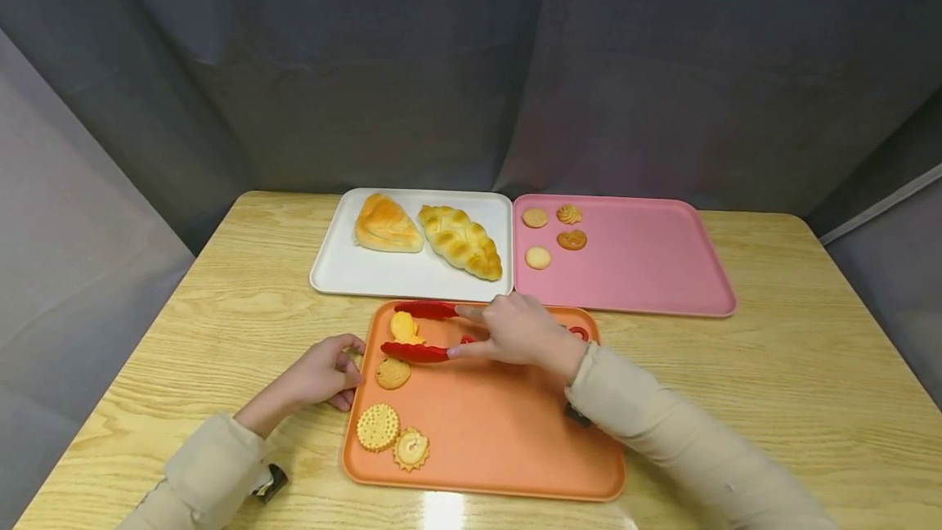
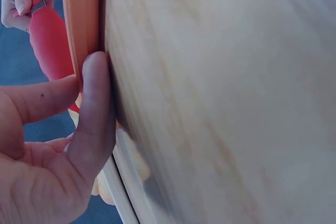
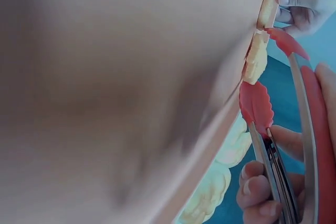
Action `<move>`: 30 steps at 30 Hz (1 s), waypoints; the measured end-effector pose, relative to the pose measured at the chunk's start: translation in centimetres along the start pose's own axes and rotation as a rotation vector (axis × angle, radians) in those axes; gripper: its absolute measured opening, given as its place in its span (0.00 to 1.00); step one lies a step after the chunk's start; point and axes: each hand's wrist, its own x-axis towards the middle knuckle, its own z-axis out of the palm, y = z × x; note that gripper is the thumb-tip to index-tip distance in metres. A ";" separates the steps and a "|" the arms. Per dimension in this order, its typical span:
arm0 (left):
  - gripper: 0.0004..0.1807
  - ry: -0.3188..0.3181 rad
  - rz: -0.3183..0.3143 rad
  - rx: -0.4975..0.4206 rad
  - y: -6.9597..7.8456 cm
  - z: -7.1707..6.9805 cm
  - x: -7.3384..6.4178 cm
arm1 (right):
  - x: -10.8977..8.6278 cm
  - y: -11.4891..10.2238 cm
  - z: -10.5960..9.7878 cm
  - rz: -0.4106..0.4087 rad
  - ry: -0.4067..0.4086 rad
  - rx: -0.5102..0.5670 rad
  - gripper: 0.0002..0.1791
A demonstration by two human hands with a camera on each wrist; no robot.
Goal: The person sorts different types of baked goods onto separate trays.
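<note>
My right hand point(image 1: 518, 330) grips a pair of red tongs point(image 1: 415, 352) over the orange tray point(image 1: 500, 432). The tongs' two scalloped tips stand apart, one on each side of a yellow, irregular-shaped cookie point(image 1: 404, 327); in the right wrist view that cookie point(image 3: 255, 60) lies between the tips, and I cannot tell whether they touch it. My left hand point(image 1: 324, 370) pinches the tray's left rim, with fingers above and below the edge point(image 2: 84, 19) in the left wrist view. Just below the tongs lies a round speckled cookie point(image 1: 393, 373).
A dimpled round cookie point(image 1: 379, 428) and a scalloped-edge cookie point(image 1: 411, 449) lie at the orange tray's near left. Behind, a white tray point(image 1: 368, 280) bears a bread wedge point(image 1: 386, 225) and a braided loaf point(image 1: 461, 242). The pink tray point(image 1: 640, 260) bears several small cookies.
</note>
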 end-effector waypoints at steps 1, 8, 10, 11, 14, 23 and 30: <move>0.16 0.000 0.000 0.001 0.0 0.0 0.0 | 0.0 0.0 0.1 0.002 0.000 0.001 0.37; 0.17 0.004 0.001 0.002 0.0 0.1 0.0 | 0.0 0.3 0.5 -0.031 0.036 -0.015 0.33; 0.17 0.003 0.001 0.003 0.0 0.1 0.0 | -0.1 0.3 0.5 -0.043 0.047 -0.015 0.33; 0.17 0.002 0.001 0.003 -0.1 0.1 0.0 | -0.1 0.4 0.5 -0.048 0.051 -0.013 0.32; 0.17 0.000 0.002 0.002 -0.1 0.1 0.0 | -0.3 0.5 0.4 -0.051 0.066 -0.002 0.32; 0.17 -0.002 -0.007 -0.006 0.1 0.0 -0.1 | -0.8 0.9 -0.2 -0.047 0.095 0.031 0.31; 0.17 -0.003 -0.009 0.003 -0.1 0.0 0.0 | -1.2 1.1 -0.3 -0.021 0.106 0.036 0.31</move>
